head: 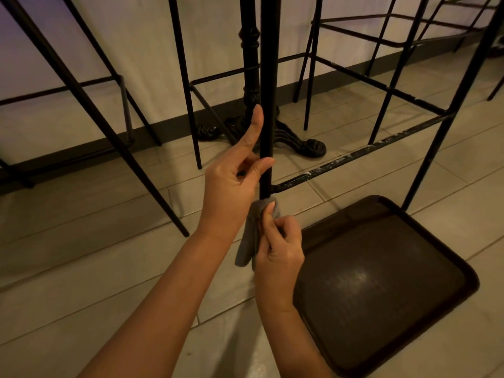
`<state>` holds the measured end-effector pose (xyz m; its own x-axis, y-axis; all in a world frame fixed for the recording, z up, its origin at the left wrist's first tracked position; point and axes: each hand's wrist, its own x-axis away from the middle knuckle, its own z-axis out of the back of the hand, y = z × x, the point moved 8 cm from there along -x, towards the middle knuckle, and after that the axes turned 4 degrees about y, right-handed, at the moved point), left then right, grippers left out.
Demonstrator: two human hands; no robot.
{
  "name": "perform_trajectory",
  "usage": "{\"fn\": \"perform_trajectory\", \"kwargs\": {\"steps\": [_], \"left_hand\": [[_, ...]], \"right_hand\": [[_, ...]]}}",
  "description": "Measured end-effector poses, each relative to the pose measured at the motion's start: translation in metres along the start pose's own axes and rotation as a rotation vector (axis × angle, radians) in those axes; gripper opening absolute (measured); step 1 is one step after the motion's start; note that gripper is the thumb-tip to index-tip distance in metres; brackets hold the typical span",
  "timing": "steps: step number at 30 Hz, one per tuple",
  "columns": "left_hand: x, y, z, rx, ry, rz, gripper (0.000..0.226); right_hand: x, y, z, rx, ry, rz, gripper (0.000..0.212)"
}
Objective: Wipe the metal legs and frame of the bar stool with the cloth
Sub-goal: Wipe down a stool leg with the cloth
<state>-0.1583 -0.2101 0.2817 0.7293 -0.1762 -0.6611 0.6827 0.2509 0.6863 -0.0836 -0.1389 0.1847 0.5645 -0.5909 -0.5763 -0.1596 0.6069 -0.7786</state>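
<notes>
- Stool leg (266, 77) is running upright through the middle of our view, a black metal bar meeting a scuffed footrest rail (354, 156) that is heading off toward the right.
- We are gripping that leg with our left hand (231, 184) just above the rail joint: the thumb is crossing the front of the bar and the index finger is lying straight up along its left side.
- We are pinching the grey cloth (252, 236) around the leg with our right hand (281, 249), directly below the left hand and below the joint; the thumb is pressing the cloth's top fold against the bar, and a loose end is hanging down on the left.
- We are seeing a dark brown tray (381, 282) lying flat on the tiled floor (81, 268), just right of our right wrist.
- We are looking past the leg at an ornate cast-iron table base (300, 143) near the wall, with other stool frames (114, 126) standing to either side.
</notes>
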Motion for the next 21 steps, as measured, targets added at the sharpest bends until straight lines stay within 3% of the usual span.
{"fn": "perform_trajectory", "kwargs": {"steps": [8, 15, 21], "left_hand": [[0.000, -0.005, -0.001, -0.006, -0.002, 0.009, 0.064], [0.005, -0.005, -0.002, -0.002, -0.018, 0.019, 0.070], [0.007, -0.008, -0.002, -0.016, -0.008, 0.040, 0.071]], "right_hand": [[-0.023, -0.023, 0.006, -0.067, 0.080, 0.050, 0.033], [0.019, 0.030, -0.008, -0.015, 0.009, -0.107, 0.041], [0.025, 0.046, -0.009, -0.001, -0.023, -0.195, 0.028]]}}
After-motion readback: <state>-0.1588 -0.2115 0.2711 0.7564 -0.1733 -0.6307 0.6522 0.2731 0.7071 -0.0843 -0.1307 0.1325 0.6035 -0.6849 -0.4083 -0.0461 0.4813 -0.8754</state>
